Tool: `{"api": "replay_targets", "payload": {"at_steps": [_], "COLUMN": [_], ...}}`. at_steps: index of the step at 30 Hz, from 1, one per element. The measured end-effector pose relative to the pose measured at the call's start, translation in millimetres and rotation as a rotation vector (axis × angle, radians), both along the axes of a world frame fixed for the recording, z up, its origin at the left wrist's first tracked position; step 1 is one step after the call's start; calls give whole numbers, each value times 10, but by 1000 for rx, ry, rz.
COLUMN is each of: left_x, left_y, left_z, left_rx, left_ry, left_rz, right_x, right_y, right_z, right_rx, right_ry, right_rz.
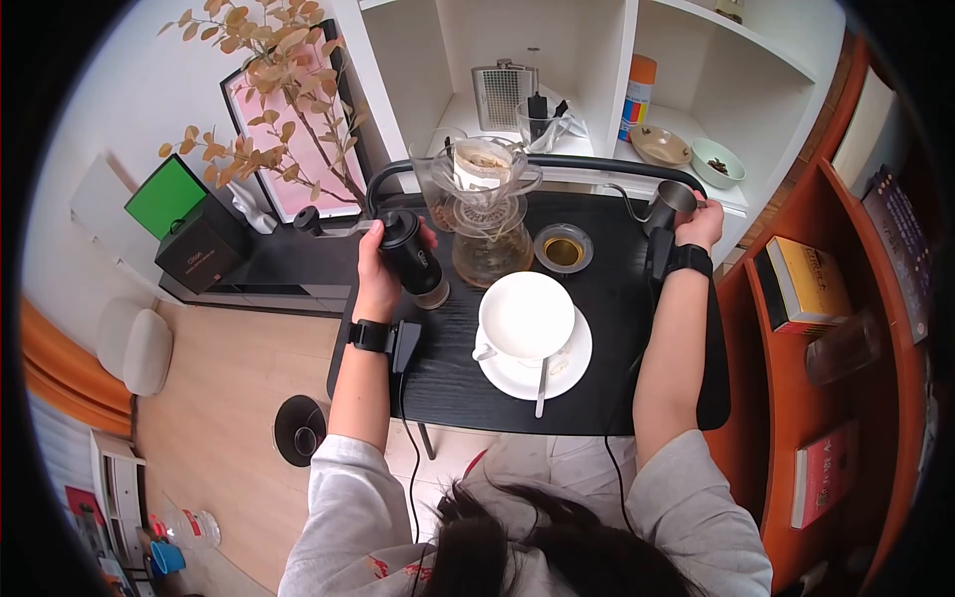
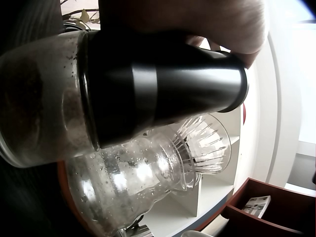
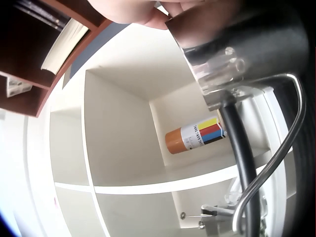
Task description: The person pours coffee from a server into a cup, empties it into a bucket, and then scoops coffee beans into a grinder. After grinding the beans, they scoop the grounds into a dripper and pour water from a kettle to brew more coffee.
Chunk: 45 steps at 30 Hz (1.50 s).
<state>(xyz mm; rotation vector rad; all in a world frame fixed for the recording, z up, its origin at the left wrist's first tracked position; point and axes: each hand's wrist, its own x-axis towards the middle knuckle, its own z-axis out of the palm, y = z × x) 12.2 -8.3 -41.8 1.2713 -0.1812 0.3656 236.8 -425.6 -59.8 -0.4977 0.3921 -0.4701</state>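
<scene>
My left hand (image 1: 375,277) grips a black hand coffee grinder (image 1: 410,249) at the left of the black table. In the left wrist view, the grinder's clear jar (image 2: 47,98) holds dark grounds. At the table's far right, my right hand (image 1: 702,227) holds a small steel gooseneck kettle (image 1: 672,202), its thin spout pointing left. Between the hands stands a glass server (image 1: 489,254) topped by a clear dripper (image 1: 519,179) with a paper filter (image 1: 477,179) in it. Nearer me, a white cup (image 1: 527,310) sits on a saucer (image 1: 572,370) with a spoon (image 1: 542,386).
A round metal dish (image 1: 581,236) with a yellowish middle sits right of the server. The table's raised black rail (image 1: 587,160) runs along the back, before white shelves (image 1: 597,80) with a flask (image 1: 502,95), a spray can (image 1: 638,98) and bowls. An orange-brown bookcase (image 1: 741,398) stands close at right.
</scene>
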Motion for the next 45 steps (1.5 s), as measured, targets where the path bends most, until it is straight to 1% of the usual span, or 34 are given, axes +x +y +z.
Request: {"api": "replay_targets", "payload": {"at_steps": [3, 6, 9, 12, 15, 18, 21, 24, 27, 30, 33, 34, 36, 39, 41, 43, 45], "left_x": [4, 7, 13, 18, 23, 22, 24, 29, 26, 25, 22, 20, 28, 33, 32, 29, 30], "left_y": [6, 11, 15, 23, 32, 23, 28, 40, 37, 37, 35, 34, 38, 42, 40, 34, 35], "left_z": [-6, -12, -16, -23, -32, -29, -30, -38, -34, -34, -30, -29, -36, -40, -40, -34, -35], "left_rx": [-1, -5, -3, 4, 2, -1, 0, -2, 1, 1, 3, 4, 3, 2, 2, 5, 4], "left_ry": [0, 0, -4, -7, -5, -4, 1, -1, -3, -4, -3, -3, -6, -11, -14, -18, -17], "left_rz": [-7, -9, -10, -8, -8, -9, -9, -13, -13, -11, -12, -13, -13, -17, -17, -15, -14], "right_x": [-8, -36, -200, -253, -206, -245, -299, -271, -258, -228, -188, -179, -314, -203, -163, -266, -525], "right_y": [-39, -68, -89, -174, -249, -234, -208, -201, -260, -382, -476, -497, -428, -531, -506, -379, -86], "right_z": [-44, -19, 105, 116, 71, 88, 123, 119, 126, 123, 149, 165, 376, 419, 469, 609, 843], "right_rx": [-184, -217, -396, -611, -606, -498, -531, -620, -851, -1107, -1279, -1276, -1268, -1039, -859, -774, -787], "right_ry": [44, 68, 186, 265, 250, 191, 206, 254, 398, 542, 531, 523, 506, 288, 81, -59, -137], "right_rz": [-14, 21, 96, 189, 254, 230, 187, 107, 98, -6, -250, -293, -378, -315, -186, -79, 8]}}
